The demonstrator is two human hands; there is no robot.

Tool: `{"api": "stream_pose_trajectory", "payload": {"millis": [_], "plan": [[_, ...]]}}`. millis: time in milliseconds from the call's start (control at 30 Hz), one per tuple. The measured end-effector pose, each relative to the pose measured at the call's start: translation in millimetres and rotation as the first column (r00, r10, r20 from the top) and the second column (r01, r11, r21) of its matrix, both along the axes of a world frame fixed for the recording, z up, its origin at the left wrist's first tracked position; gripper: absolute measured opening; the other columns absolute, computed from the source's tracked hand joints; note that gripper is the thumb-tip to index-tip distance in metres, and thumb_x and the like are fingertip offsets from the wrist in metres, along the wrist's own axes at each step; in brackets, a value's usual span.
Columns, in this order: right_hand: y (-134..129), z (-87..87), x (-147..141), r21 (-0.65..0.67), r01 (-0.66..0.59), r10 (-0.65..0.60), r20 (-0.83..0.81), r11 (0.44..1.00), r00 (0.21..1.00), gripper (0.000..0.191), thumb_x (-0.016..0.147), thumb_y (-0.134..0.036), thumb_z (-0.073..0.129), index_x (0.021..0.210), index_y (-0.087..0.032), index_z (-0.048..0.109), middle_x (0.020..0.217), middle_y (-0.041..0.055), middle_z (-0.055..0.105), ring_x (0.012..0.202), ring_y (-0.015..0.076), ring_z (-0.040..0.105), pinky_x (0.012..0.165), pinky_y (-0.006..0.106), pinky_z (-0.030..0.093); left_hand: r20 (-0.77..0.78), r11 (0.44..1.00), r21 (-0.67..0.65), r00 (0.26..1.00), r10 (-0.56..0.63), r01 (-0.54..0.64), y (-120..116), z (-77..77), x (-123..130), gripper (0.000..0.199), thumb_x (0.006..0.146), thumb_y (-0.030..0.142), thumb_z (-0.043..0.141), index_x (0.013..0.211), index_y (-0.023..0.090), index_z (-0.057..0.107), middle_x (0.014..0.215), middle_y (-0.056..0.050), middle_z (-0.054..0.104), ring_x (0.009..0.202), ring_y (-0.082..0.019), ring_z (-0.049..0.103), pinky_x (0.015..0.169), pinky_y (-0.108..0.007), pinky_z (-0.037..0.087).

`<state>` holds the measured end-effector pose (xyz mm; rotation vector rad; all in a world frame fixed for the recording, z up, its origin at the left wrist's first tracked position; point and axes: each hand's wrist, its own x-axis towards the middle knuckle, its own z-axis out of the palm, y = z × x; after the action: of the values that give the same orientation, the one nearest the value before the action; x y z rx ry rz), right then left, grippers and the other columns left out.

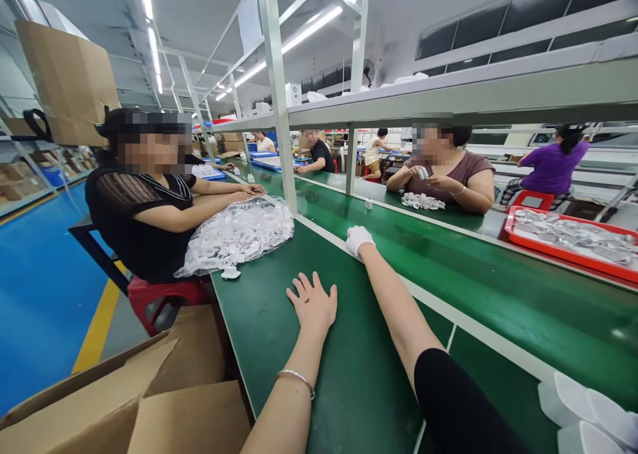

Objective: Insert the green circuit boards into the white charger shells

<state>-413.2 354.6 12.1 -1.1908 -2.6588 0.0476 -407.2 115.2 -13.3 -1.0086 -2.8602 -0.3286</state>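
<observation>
My left hand (312,301), bare and with a bracelet at the wrist, lies on the green tabletop (359,367) with its fingers spread. It holds nothing. My right hand (359,240) wears a white glove and reaches to the pale strip between the tabletop and the green conveyor belt (448,268). Its fingers are curled closed, and anything inside them is hidden. Beyond that hand a small white part (368,203) stands on the belt. Ahead of my left hand, a clear plastic bag (249,231) full of small white plastic parts rests on the table.
Open cardboard boxes (174,387) stand at lower left. White plastic pieces (573,401) lie at lower right. A metal post (276,95) rises ahead, carrying a shelf. A person sits left by the bag; another across the belt handles white parts beside a red tray (573,241).
</observation>
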Motion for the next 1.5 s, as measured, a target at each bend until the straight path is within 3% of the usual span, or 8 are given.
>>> {"api": "stream_pose_trajectory", "payload": {"millis": [333, 500, 667, 767, 967, 1200, 1433, 1500], "plan": [[0, 3.5, 25, 0.054, 0.19, -0.189, -0.022, 0.98, 0.982, 0.035, 0.092, -0.035, 0.054, 0.121, -0.016, 0.054, 0.125, 0.0109, 0.053, 0.109, 0.0235, 0.054, 0.091, 0.045, 0.046, 0.017, 1.0, 0.012, 1.0, -0.005, 0.005, 0, 0.9, -2, 0.065, 0.088, 0.052, 0.031, 0.142, 0.015, 0.039, 0.149, -0.02, 0.033, 0.137, -0.037, 0.028, 0.109, -0.056, 0.019], [-3, 7.8, 24, 0.142, 0.173, -0.169, -0.044, 0.975, 0.985, 0.049, 0.094, -0.035, 0.046, 0.139, -0.02, 0.037, 0.15, 0.0134, 0.024, 0.135, 0.0318, 0.025, 0.108, 0.053, 0.023, 0.015, 1.0, 0.026, 1.0, 0.001, -0.002, 0, 1.3, -1, 0.065, 0.089, 0.05, 0.032, 0.141, 0.013, 0.04, 0.148, -0.021, 0.034, 0.136, -0.038, 0.028, 0.109, -0.057, 0.018], [4, 3.5, 31, 0.061, 0.182, -0.185, 0.047, 0.982, 0.982, 0.039, 0.091, -0.038, 0.055, 0.123, -0.016, 0.052, 0.127, 0.0102, 0.052, 0.111, 0.0248, 0.053, 0.093, 0.048, 0.045, 0.022, 1.0, 0.024, 1.0, -0.003, 0.002, -1, 3.6, -2, 0.064, 0.088, 0.051, 0.033, 0.141, 0.015, 0.04, 0.149, -0.02, 0.034, 0.137, -0.036, 0.029, 0.109, -0.056, 0.019], [13, 14.9, 41, 0.098, 0.246, -0.25, 0.036, 0.964, 0.968, 0.038, 0.091, -0.037, 0.055, 0.122, -0.014, 0.053, 0.123, 0.0114, 0.053, 0.107, 0.0237, 0.056, 0.091, 0.045, 0.047, 0.027, 1.0, 0.021, 1.0, -0.005, 0.004, -1, 4.7, 0, 0.063, 0.089, 0.049, 0.032, 0.141, 0.014, 0.039, 0.148, -0.021, 0.034, 0.136, -0.038, 0.029, 0.109, -0.056, 0.019], [16, 15.2, 21, 0.214, 0.176, -0.174, -0.031, 0.961, 0.984, 0.069, 0.091, -0.046, 0.045, 0.149, -0.028, 0.013, 0.156, 0.0099, 0.007, 0.141, 0.034, 0.002, 0.108, 0.06, 0.015, 0.0, 1.0, -0.002, 1.0, -0.02, 0.02, -1, 1.4, 9, 0.062, 0.091, 0.043, 0.031, 0.143, 0.01, 0.037, 0.149, -0.024, 0.031, 0.136, -0.041, 0.027, 0.109, -0.057, 0.016], [14, -14.6, 9, 0.127, 0.137, -0.144, 0.045, 0.982, 0.989, 0.044, 0.091, -0.045, 0.051, 0.123, -0.015, 0.052, 0.127, 0.0122, 0.052, 0.112, 0.0256, 0.052, 0.096, 0.048, 0.041, 0.015, 0.999, -0.008, 0.999, -0.033, 0.033, 0, -0.2, 7, 0.062, 0.091, 0.046, 0.03, 0.143, 0.012, 0.036, 0.149, -0.021, 0.032, 0.136, -0.04, 0.028, 0.109, -0.057, 0.017], [5, 5.5, -1, 0.243, 0.047, -0.061, 0.052, 0.969, 0.997, 0.056, 0.094, -0.042, 0.041, 0.145, -0.022, 0.028, 0.151, 0.0115, 0.027, 0.137, 0.0327, 0.02, 0.108, 0.053, 0.016, 0.027, 0.999, 0.028, 0.999, -0.042, 0.041, -1, 0.5, 10, 0.061, 0.091, 0.043, 0.031, 0.143, 0.01, 0.037, 0.149, -0.022, 0.032, 0.136, -0.042, 0.027, 0.109, -0.057, 0.015], [5, 5.8, -10, 0.2, 0.045, -0.062, 0.077, 0.979, 0.995, 0.054, 0.092, -0.047, 0.044, 0.141, -0.024, 0.036, 0.147, 0.0112, 0.035, 0.134, 0.0325, 0.029, 0.106, 0.055, 0.021, 0.019, 0.999, 0.034, 0.999, -0.042, 0.041, -1, 0.2, 10, 0.061, 0.091, 0.043, 0.032, 0.142, 0.011, 0.038, 0.148, -0.022, 0.033, 0.135, -0.041, 0.028, 0.109, -0.057, 0.016]]}}
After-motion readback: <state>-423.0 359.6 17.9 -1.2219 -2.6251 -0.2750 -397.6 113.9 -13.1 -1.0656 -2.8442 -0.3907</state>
